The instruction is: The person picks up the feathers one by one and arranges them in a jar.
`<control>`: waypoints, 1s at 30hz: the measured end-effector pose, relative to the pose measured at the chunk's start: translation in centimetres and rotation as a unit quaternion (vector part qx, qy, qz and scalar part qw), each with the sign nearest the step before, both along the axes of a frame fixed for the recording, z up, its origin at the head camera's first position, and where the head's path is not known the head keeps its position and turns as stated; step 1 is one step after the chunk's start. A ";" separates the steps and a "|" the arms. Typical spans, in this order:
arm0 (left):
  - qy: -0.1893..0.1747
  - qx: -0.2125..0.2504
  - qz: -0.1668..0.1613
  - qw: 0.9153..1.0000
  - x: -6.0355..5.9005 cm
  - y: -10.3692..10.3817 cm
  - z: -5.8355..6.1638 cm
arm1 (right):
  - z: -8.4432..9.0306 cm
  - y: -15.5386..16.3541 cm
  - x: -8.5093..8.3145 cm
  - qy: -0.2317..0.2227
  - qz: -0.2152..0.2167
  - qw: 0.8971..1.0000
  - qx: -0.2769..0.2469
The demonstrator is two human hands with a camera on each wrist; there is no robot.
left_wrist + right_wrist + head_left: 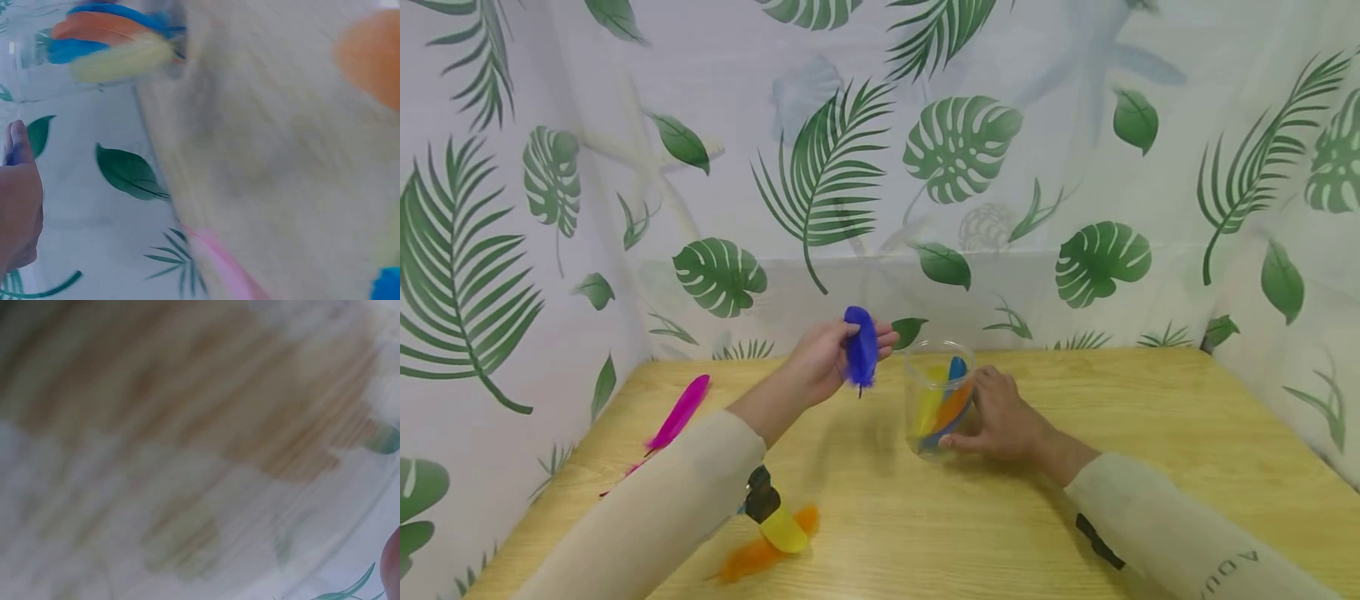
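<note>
On my feed, far left, a magenta feather (681,412) lies near the slanting table edge; a loose orange feather (752,560) and short yellow feather (785,532) sit by the sleeve. My left hand (824,367) pinches a violet-blue feather (861,346), quill down, outside and left of the clear cup (912,398). Inside it, a tall yellow feather (929,408), bright-blue feather (957,369) and leaning orange feather (953,408)! My right hand (1003,417) grips its right side; beyond, roomy tabletop (1165,417) reaches the right edge.
</note>
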State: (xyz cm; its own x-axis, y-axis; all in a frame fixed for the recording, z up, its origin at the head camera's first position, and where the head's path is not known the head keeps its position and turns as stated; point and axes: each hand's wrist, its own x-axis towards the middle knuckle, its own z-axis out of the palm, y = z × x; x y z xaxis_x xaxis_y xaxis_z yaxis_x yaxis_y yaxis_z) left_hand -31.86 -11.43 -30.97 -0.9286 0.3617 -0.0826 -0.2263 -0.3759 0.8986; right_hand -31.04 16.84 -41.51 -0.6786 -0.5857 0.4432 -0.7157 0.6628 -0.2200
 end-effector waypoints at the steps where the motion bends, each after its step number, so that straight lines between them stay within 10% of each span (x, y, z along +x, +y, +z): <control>1: 0.006 0.004 0.007 1.000 -0.1 0.3 0.5 | -0.1 0.0 0.0 0.002 0.000 1.000 0.003; 12: 0.026 0.062 0.054 0.996 -1.2 3.2 3.7 | -0.7 0.2 -0.2 0.017 0.006 1.000 0.000; 30: 0.083 0.008 0.020 0.996 -1.5 5.9 2.8 | -0.3 -0.3 0.2 -0.017 0.010 1.000 0.006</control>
